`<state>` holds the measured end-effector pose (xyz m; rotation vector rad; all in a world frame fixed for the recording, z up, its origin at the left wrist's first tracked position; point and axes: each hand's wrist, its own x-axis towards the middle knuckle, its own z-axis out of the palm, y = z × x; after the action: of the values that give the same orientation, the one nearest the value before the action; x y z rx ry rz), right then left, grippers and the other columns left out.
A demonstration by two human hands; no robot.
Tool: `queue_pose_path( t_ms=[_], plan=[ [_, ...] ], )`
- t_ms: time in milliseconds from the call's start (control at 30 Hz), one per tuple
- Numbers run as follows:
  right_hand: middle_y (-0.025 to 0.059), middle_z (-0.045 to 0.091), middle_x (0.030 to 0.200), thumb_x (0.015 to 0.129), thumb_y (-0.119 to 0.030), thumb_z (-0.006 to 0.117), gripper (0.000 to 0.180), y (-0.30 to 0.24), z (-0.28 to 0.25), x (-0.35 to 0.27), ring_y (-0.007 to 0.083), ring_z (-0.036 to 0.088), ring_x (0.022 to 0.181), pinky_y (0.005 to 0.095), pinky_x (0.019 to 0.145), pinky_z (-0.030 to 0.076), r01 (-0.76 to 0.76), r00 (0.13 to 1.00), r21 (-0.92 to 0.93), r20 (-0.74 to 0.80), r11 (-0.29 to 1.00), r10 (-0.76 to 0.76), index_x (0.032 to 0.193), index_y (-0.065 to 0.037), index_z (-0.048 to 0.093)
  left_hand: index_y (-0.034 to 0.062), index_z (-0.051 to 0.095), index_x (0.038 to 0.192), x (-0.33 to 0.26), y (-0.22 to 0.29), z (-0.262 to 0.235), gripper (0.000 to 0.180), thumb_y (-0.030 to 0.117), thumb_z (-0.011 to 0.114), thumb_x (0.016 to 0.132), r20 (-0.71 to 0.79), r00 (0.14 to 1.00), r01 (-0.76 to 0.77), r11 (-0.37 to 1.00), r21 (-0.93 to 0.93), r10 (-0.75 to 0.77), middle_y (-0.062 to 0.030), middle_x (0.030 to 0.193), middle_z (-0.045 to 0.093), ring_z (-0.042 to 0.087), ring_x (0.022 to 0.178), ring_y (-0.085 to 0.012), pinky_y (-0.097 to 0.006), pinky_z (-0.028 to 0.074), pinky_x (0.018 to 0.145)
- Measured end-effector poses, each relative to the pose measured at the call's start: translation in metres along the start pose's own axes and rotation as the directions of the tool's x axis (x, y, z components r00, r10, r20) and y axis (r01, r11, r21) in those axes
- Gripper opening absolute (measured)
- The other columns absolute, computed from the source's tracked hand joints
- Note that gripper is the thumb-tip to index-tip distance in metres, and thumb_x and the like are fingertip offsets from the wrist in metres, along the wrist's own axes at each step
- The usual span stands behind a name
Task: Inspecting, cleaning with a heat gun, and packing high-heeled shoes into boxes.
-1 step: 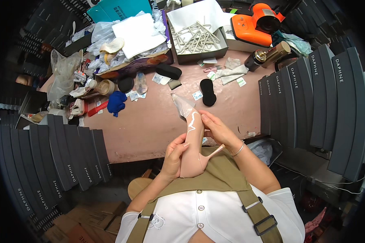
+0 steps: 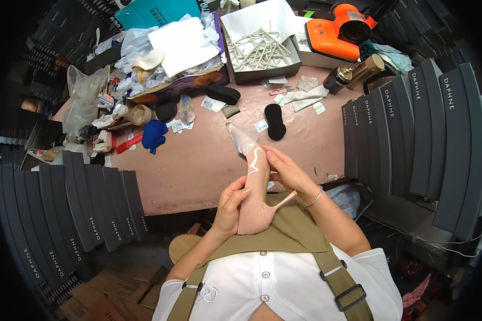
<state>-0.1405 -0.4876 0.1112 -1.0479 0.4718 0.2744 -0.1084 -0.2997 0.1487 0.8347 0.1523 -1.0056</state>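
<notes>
A beige high-heeled shoe (image 2: pixel 255 206) lies tilted on its side over my lap, its toe pointing away from me. Clear plastic film (image 2: pixel 243 140) wraps the toe end, and the thin heel (image 2: pixel 284 200) sticks out to the right. My left hand (image 2: pixel 231 207) is closed round the near left side, thumb on top. From the right, my right hand (image 2: pixel 287 170) grips the shoe behind the toe; some of its fingers are hidden beneath. A bright, jagged white streak, perhaps glare, shows on the upper.
Dark grey shoe boxes stand in rows at left (image 2: pixel 91 208) and right (image 2: pixel 391 139). On the pink table (image 2: pixel 198 182) lie a black brush-like pad (image 2: pixel 275 122) and a blue cloth (image 2: pixel 154 136). Behind are a box of whitish sticks (image 2: pixel 260 77) and an orange device (image 2: pixel 332 40).
</notes>
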Motion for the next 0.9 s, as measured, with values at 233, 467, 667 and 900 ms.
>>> queue_pose_path(
  t_ms=[233, 467, 667, 900],
  plan=[
    [0.008, 0.05, 0.127, 0.099, -0.035, 0.044, 0.05, -0.007, 0.006, 0.002, 0.0141, 0.052, 0.109, 0.0309, 0.083, 0.049, 0.218, 0.974, 0.045, -0.075, 0.975, -0.214, 0.138, -0.004, 0.037, -0.0047, 0.039, 0.134, 0.007, 0.015, 0.001, 0.06, 0.002, 0.066, 0.081, 0.1, 0.991, -0.108, 0.968, 0.225, 0.087, -0.0135, 0.125, 0.053, 0.054, 0.111, -0.0168, -0.031, 0.044, 0.096],
    [0.0113, 0.041, 0.132, 0.099, -0.031, 0.046, 0.053, -0.021, 0.024, -0.004, 0.0195, 0.051, 0.114, 0.0322, 0.086, 0.051, 0.374, 0.925, 0.048, -0.1, 0.926, -0.368, 0.14, -0.002, 0.029, -0.0035, 0.034, 0.139, 0.021, 0.073, -0.011, 0.07, 0.0, 0.069, 0.078, 0.272, 0.96, -0.091, 0.857, 0.508, -0.06, -0.0109, 0.124, 0.052, 0.052, 0.11, -0.0152, -0.03, 0.043, 0.096],
    [0.0115, 0.036, 0.14, 0.1, -0.026, 0.044, 0.055, -0.016, 0.023, -0.009, 0.0235, 0.047, 0.122, 0.0398, 0.087, 0.051, 0.334, 0.94, 0.043, -0.083, 0.941, -0.33, 0.144, -0.005, 0.019, -0.0047, 0.043, 0.134, 0.024, 0.092, -0.012, 0.063, 0.005, 0.07, 0.078, 0.292, 0.95, -0.078, 0.825, 0.56, -0.109, -0.0087, 0.12, 0.056, 0.054, 0.107, -0.0139, -0.029, 0.044, 0.094],
    [0.0107, 0.039, 0.139, 0.1, -0.029, 0.043, 0.054, -0.011, 0.015, -0.009, 0.0218, 0.048, 0.121, 0.0401, 0.087, 0.052, 0.229, 0.973, 0.075, -0.025, 0.971, -0.228, 0.144, -0.006, 0.022, -0.0059, 0.047, 0.129, 0.022, 0.079, -0.007, 0.057, 0.002, 0.072, 0.078, 0.22, 0.949, 0.122, 0.904, 0.409, -0.227, -0.0096, 0.119, 0.057, 0.058, 0.102, -0.0116, -0.026, 0.049, 0.088]
  ],
)
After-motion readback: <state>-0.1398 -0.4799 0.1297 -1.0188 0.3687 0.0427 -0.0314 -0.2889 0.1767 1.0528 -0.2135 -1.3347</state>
